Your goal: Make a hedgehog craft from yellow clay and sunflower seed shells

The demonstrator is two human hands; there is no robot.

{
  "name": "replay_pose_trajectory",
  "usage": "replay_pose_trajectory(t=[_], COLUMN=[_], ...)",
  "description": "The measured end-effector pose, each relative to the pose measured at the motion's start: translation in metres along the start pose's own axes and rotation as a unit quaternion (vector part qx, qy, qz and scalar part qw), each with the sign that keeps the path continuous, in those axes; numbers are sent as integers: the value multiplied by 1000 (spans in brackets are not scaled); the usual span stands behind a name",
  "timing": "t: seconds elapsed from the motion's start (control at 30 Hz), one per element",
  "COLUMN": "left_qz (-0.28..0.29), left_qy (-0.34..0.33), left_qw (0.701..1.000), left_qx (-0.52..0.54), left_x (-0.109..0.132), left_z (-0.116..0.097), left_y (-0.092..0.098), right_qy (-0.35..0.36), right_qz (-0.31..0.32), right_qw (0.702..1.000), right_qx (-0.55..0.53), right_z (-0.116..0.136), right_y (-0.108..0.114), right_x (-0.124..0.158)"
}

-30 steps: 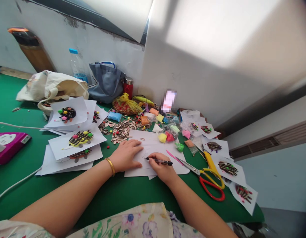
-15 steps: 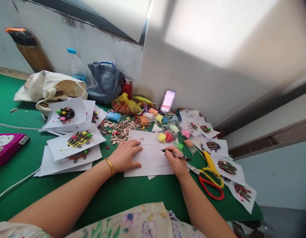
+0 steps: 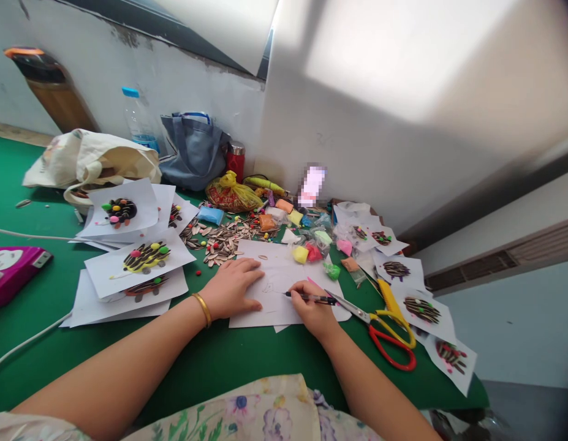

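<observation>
A white sheet of paper (image 3: 258, 313) lies on the green table, with a faint line drawing between my hands. My left hand (image 3: 235, 286) rests flat on the sheet's left side, fingers spread, a gold bangle at the wrist. In my right hand (image 3: 314, 312) is a black pen (image 3: 318, 299), gripped near its tip, which meets the paper or hovers just over it; I cannot tell which. Scissors (image 3: 380, 324) with yellow and red handles lie just right of that hand. Sunflower seeds (image 3: 228, 239) are heaped beyond the paper, beside packets of coloured clay (image 3: 314, 251).
Sheets with seed-and-clay animals (image 3: 148, 257) are stacked at left; more finished sheets (image 3: 421, 310) line the right edge. Along the wall stand a cloth bag (image 3: 113, 159), a blue bag (image 3: 192, 150), a water bottle (image 3: 139, 122) and a blurred phone (image 3: 312, 185). A purple power strip (image 3: 15, 275) sits far left.
My right hand has moved left and slightly down across the paper with the pen. The scissors' blades are more exposed now. My left hand stays in place.
</observation>
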State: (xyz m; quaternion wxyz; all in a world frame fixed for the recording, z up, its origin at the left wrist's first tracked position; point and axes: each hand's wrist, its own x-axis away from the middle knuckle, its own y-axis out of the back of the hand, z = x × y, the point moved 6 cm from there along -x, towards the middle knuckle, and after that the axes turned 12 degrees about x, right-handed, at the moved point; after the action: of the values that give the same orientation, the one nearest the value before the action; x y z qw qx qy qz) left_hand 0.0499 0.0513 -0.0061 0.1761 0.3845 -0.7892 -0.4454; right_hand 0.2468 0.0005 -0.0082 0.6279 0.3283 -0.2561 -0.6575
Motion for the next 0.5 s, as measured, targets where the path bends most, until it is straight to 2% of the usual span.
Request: replay_pose_trajectory(t=[0.5], left_qz=[6], left_qy=[4], left_qw=[1000], left_qx=[-4], left_x=[0], left_z=[-1], left_y=[0], right_qy=[20], right_qz=[3], right_qw=[1000], right_qx=[18], right_z=[0], right_y=[-2], right_x=[-2])
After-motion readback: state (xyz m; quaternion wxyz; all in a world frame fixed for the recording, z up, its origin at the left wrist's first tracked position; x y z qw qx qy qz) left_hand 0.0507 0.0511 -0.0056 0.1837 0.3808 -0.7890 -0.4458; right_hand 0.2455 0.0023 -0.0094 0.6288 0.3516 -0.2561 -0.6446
